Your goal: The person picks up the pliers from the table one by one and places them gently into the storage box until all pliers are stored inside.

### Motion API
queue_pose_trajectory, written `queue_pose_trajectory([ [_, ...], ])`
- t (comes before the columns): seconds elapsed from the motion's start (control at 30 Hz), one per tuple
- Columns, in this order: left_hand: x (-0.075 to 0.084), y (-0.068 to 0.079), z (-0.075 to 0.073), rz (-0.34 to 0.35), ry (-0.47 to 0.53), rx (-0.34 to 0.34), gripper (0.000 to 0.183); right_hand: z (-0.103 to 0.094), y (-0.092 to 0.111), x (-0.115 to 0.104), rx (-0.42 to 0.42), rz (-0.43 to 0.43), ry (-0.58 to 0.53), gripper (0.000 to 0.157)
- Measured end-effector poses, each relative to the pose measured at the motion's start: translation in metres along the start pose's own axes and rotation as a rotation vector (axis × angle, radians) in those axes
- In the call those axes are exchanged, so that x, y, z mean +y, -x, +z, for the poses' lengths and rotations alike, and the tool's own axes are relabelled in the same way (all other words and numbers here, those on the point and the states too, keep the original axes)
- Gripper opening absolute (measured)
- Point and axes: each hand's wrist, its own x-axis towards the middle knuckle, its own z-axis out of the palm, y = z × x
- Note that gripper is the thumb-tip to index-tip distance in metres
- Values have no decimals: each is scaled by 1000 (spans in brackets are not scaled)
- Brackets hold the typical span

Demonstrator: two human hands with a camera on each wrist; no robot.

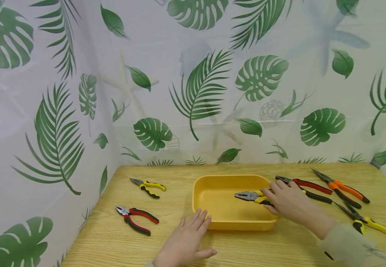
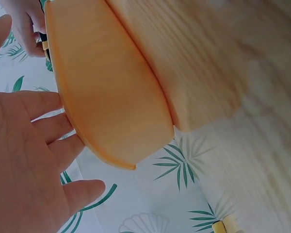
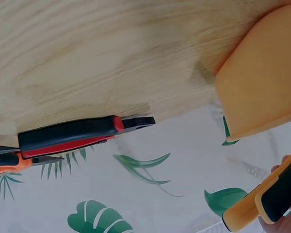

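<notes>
Over the inside of a yellow plastic tray [image 1: 243,225], my right hand [image 1: 294,204] grips a pair of yellow-and-black combination pliers [image 1: 248,196]. Their steel jaws point left across the tray, and the handles run back into my fingers. In the right wrist view the handle ends of these pliers [image 3: 281,196] stick out at the lower right corner. My left hand [image 1: 187,239] has its fingers spread and straight, with the fingertips against the tray's front left rim. The left wrist view shows those fingers at the rim of the tray [image 2: 106,92].
On the left of the wooden table [image 1: 233,246] lie yellow-and-black pliers [image 1: 146,186] and red-and-black pliers [image 1: 136,219]. To the tray's right are red-and-black pliers [image 1: 313,185], orange-and-black long-nose pliers [image 1: 343,187] and yellow-handled long-nose pliers [image 1: 366,221]. A leaf-printed cloth [image 1: 186,155] stands behind.
</notes>
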Motion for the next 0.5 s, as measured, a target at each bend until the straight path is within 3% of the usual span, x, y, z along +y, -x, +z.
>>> queue_pose_trajectory([
  [0.5, 0, 0, 0, 2, -38, 15, 79, 11, -21, -19, -37, -57, -14, 56],
])
